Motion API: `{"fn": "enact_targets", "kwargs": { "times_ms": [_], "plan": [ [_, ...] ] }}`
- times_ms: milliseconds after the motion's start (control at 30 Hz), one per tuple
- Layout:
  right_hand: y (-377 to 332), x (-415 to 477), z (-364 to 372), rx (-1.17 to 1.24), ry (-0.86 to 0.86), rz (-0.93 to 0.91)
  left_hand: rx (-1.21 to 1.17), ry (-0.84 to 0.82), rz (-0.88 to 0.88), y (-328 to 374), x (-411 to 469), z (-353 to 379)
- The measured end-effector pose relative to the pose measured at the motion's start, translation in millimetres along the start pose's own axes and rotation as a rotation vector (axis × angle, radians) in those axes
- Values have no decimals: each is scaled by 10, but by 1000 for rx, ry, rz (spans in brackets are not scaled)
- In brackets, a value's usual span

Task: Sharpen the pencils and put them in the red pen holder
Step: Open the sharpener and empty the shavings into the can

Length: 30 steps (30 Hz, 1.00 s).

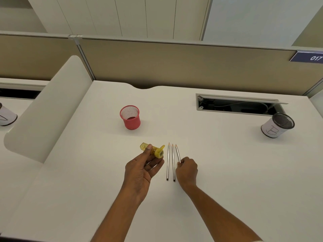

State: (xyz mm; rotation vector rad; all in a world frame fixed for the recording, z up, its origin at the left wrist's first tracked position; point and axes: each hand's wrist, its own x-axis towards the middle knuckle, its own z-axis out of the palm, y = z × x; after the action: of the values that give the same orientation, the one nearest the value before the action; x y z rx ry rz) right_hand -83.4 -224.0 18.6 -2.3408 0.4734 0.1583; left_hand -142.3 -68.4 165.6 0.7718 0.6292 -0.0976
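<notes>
1. On the white desk (218,163), near its middle, three pencils lie side by side with their points away from the person.
2. Left pencil (168,161) and middle pencil (173,161) lie flat, close together and nearly parallel, with their blunt ends toward the person.
3. Right pencil (178,153) leans slightly off the line of the other two; its near end is hidden under the right hand.
4. Right hand (187,169) is curled, knuckles up, its fingertips pinched on the right pencil about midway along it. Whether the pencil has left the desk cannot be told.
5. Left hand (142,169) is palm-up just left of the pencils, closed around a yellow sharpener (153,151): the thumb presses on top and the fingers cradle it from below.
6. Sharpener is see-through yellow and long, held above the desk, with a lighter yellow flap standing open at its right end, the end nearest the pencil tips.
7. Red holder (130,117) stands upright beyond the left hand, well apart from the pencils. It is mesh, and nothing shows inside it.
8. At the right edge a black mesh cup (277,125) wrapped in white paper marked "B" stands by an open cable tray (236,103).
9. Behind the desk runs a beige partition (174,67) with a blue tag (309,57) reading 017.
10. A white curved divider (49,109) borders the desk on the left.
</notes>
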Motion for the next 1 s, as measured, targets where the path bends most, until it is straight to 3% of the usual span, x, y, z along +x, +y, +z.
{"fn": "enact_targets", "kwargs": {
  "times_ms": [767,1000],
  "plan": [
    [113,35,-23,-16,-32,-36,-17,10,-18,-42,33,18],
    [-17,28,-331,71,-35,-179,-27,0,-26,-50,33,27]
  ]
}}
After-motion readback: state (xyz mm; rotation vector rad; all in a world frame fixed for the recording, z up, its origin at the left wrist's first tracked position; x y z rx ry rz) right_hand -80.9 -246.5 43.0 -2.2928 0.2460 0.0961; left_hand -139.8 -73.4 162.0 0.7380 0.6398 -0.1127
